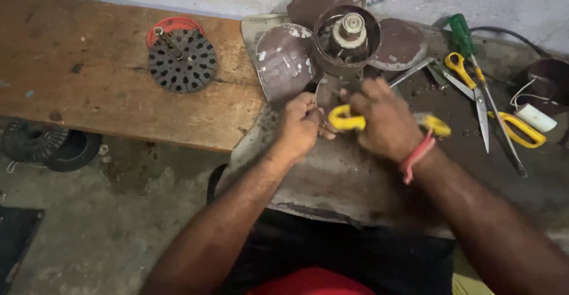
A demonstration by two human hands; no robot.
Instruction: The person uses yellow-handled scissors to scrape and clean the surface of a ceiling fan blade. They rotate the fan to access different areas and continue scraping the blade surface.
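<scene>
While the fan rotor (347, 40) sits at approx 12 o'clock of the hands, work is being done at its lower edge, so the step in hand is judged to be a cut or pry at the hub w/ a yellow-handled tool (347, 119).

Going left to right: a perforated black motor plate (181, 59) w/ a red rim is seen on the wooden bench (89, 76), well apart, at approx 10 o'clock of the hands. A second dark grille (32, 143) lies on the floor at 9 o'clock. The left hand (299, 126) is curled shut just below the lower blade (284, 61); something small seems pinched at the fingertips, but what it is can't be told. The yellow-handled tool is held between both hands, its handle loop showing at 3 o'clock of the left hand. The right hand (385, 120) is clamped on that tool, a red band (416, 156) worn at the wrist. The working end is hidden by the fingers, so contact w/ the rotor can't be confirmed.

Further right, at approx 2 o'clock of the right hand, yellow-handled scissors (471, 85), a green-handled screwdriver (468, 43) and a second yellow-handled tool (521, 129) are laid on the grey work surface (355, 182), apart from the grip.

The next move is judged to call for a steady rotor and a firm squeeze, w/ the pinched part kept taut.
</scene>
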